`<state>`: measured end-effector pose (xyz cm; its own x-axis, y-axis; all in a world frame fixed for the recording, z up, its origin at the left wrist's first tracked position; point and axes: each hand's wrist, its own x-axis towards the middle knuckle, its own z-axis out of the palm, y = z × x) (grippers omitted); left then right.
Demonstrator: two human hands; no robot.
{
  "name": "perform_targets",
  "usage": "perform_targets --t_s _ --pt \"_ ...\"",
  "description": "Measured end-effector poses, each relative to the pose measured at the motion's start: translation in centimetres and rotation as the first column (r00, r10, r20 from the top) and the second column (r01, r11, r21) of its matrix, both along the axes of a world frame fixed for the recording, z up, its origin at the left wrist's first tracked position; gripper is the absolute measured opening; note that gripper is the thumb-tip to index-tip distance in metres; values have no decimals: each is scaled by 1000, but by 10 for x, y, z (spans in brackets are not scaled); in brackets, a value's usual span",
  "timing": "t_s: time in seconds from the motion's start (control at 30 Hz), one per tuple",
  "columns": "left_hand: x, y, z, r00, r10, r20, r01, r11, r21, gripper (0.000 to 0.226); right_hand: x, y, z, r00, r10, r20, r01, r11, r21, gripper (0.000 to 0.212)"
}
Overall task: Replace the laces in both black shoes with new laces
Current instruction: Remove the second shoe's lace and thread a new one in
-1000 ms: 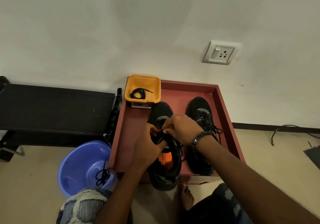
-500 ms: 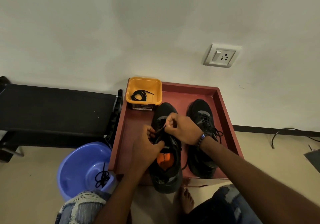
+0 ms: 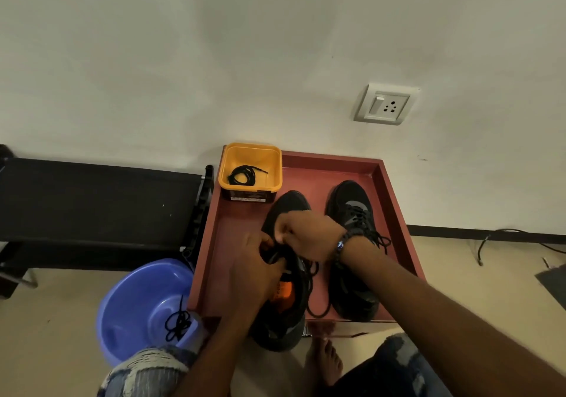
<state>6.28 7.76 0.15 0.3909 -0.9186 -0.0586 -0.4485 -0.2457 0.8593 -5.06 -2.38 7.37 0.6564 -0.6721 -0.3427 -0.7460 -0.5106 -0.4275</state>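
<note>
Both hands worked at the near black fabric shoe (image 3: 283, 298) in the red wooden tray (image 3: 232, 231). The left hand (image 3: 255, 269) was curled on its tongue, apparently to steady it; the right hand (image 3: 306, 235) pinched the thin black lace (image 3: 315, 307), seemingly to thread it.

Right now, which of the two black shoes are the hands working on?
The left shoe, with the orange insole and its heel overhanging the red tray. The left hand and right hand meet over it; the right shoe lies untouched.
</note>
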Motion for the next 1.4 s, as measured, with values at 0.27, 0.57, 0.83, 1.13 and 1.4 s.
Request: perform_targets --t_s 0.27,0.57,0.83,1.13,1.4 --pt "1 6 5 996 -37 82 38 999 -9 25 -21 9 -34 909 -360 213 314 924 220 30" --pt "4 5 10 997 -30 74 29 999 13 20 3 2 9 392 -743 543 300 661 688 16" --pt "-3 3 7 992 -97 81 99 995 -22 28 -24 1 -7 917 -364 161 350 930 111 52" --pt "-3 1 1 996 -85 13 85 996 -3 27 -10 0 2 951 233 -202 -296 876 -380 23" --pt "-2 2 1 993 -49 107 52 999 -18 28 -32 -22 -4 755 -540 373 605 793 -76 24"
